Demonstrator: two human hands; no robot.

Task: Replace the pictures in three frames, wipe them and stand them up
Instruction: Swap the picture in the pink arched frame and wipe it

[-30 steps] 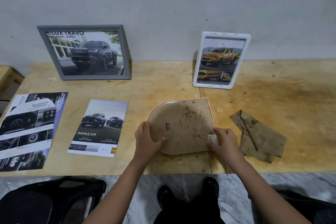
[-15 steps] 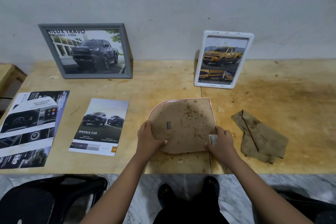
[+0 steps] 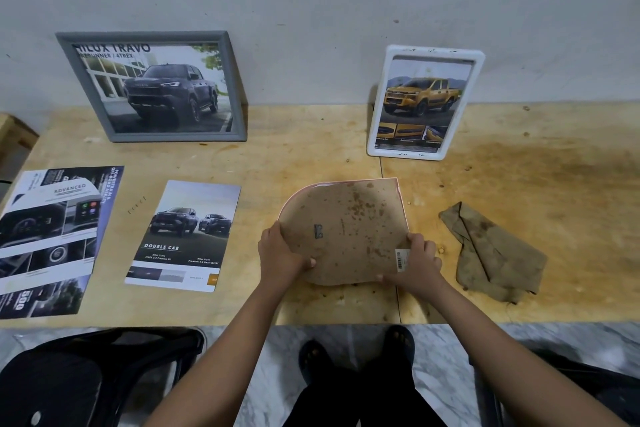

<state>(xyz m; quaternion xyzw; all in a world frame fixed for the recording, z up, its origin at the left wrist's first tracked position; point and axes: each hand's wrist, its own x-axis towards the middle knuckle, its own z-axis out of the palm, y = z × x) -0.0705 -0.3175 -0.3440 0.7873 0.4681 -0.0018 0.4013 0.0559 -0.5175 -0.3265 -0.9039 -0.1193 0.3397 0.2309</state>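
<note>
A pink-edged frame (image 3: 346,229) with one rounded corner lies face down on the wooden table (image 3: 311,156), showing its stained brown backing board with a barcode sticker. My left hand (image 3: 282,255) grips its left edge, thumb on the backing. My right hand (image 3: 417,262) grips the near right corner by the sticker. A grey frame (image 3: 152,87) with a dark pickup picture leans against the wall at back left. A white frame (image 3: 424,102) with a yellow pickup picture stands at back right. A "Double Cab" picture sheet (image 3: 185,236) lies flat to the left. A stained brown cloth (image 3: 491,253) lies to the right.
A stack of brochures (image 3: 52,236) lies at the table's left edge. A black chair (image 3: 86,378) stands below the front edge at left, another dark seat at lower right. My feet are on the marble floor (image 3: 450,350). A wooden block (image 3: 14,132) sits far left.
Both hands have stayed on the face-down frame; the fingers shifted slightly along its edges. The view moved a little.
</note>
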